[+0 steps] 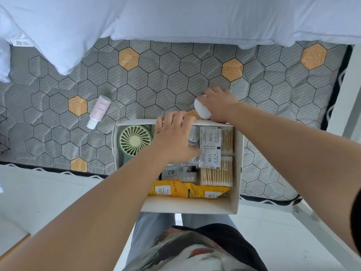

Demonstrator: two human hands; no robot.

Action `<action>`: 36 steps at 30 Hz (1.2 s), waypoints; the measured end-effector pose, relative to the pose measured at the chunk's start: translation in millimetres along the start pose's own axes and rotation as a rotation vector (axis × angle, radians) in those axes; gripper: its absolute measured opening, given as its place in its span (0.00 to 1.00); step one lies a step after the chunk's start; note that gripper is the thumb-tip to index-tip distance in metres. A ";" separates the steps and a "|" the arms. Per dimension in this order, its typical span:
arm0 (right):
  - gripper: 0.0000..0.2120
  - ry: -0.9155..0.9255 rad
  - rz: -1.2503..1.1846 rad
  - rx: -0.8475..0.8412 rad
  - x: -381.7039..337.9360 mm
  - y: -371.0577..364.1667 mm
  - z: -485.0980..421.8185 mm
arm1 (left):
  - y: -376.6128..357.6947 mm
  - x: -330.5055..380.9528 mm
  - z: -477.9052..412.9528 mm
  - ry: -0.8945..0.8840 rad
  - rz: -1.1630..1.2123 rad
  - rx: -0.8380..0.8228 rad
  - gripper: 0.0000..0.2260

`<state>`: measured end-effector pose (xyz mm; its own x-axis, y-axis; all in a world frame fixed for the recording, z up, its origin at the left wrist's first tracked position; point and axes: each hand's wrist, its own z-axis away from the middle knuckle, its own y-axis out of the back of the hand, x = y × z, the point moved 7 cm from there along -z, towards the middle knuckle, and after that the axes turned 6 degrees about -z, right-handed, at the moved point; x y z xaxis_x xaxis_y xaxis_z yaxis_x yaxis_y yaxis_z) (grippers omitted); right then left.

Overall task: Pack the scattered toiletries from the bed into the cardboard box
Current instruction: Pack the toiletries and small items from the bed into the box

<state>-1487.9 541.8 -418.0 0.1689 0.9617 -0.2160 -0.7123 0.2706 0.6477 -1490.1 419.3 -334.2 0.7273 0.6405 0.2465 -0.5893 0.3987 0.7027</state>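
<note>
Cardboard box (187, 207) at the near edge of the bed (175, 79), with both hands at the box's far wall.
Inside the box, a yellow packet (187, 190) lies along the near wall. Beyond it are a small clock (172, 172) and cotton swab packs (216, 175), then packets marked NAIL (211, 139) and a green fan (134, 140) at the far left corner. The left hand (173, 137) is palm-down over the box's far middle. Its fingers curl downward, but whether they hold anything is hidden. Just past the far wall, the right hand (218, 103) grips a white rounded item (202, 108), which it partly covers, so the item's type is unclear. A pink tube (99, 110) lies on the bed, left of the box. White bedding (175, 18) covers the far edge.
</note>
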 end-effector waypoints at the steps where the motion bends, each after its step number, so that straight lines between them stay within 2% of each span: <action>1: 0.35 -0.004 0.012 0.004 0.4 -1.2 -2.7 | 0.5 0.3 -0.3 0.003 0.007 -0.012 0.35; 4: 0.34 -0.033 0.000 0.040 0.3 -2.0 -8.8 | -1.4 -0.3 -1.4 0.020 0.024 -0.041 0.35; 6: 0.32 -0.086 -0.093 0.107 3.1 3.8 -10.5 | -1.9 -1.2 -2.0 0.031 0.030 -0.059 0.35; 11: 0.30 -0.208 -0.507 0.239 21.6 14.9 -1.4 | -0.2 -1.2 -4.9 0.042 0.055 -0.115 0.36; 16: 0.21 -0.276 -1.137 0.488 23.3 41.2 45.4 | 1.6 -0.2 -3.0 0.050 0.064 -0.110 0.36; 19: 0.18 -0.271 -1.326 0.593 13.2 54.0 84.1 | 4.6 0.7 -0.8 0.050 0.099 -0.101 0.36; 22: 0.14 -0.235 -1.403 0.632 -6.2 55.4 118.3 | 9.0 -1.2 7.8 0.047 0.099 -0.018 0.31; 25: 0.14 -0.226 -1.344 0.608 -28.9 41.3 141.4 | 12.5 -4.1 22.8 0.018 0.065 0.124 0.25; 28: 0.14 -0.271 -1.398 0.479 -50.1 15.0 154.1 | 13.2 -5.7 37.9 0.009 0.073 0.213 0.25; 30: 0.17 -0.330 -1.430 0.349 -61.9 -5.0 157.8 | 9.6 -5.5 47.4 0.032 0.077 0.227 0.28; 32: 0.17 -0.342 -1.342 0.238 -73.4 -20.3 159.5 | 2.2 -6.7 57.7 0.070 0.102 0.224 0.29; 36: 0.13 -0.203 -1.134 0.058 -103.1 -30.4 153.3 | -10.1 -16.8 77.0 0.146 0.198 0.220 0.29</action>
<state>-1379.3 441.3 -303.3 0.8022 0.1523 -0.5772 -0.0493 0.9805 0.1902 -1469.3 353.9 -294.1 0.5385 0.7851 0.3059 -0.6124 0.1153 0.7821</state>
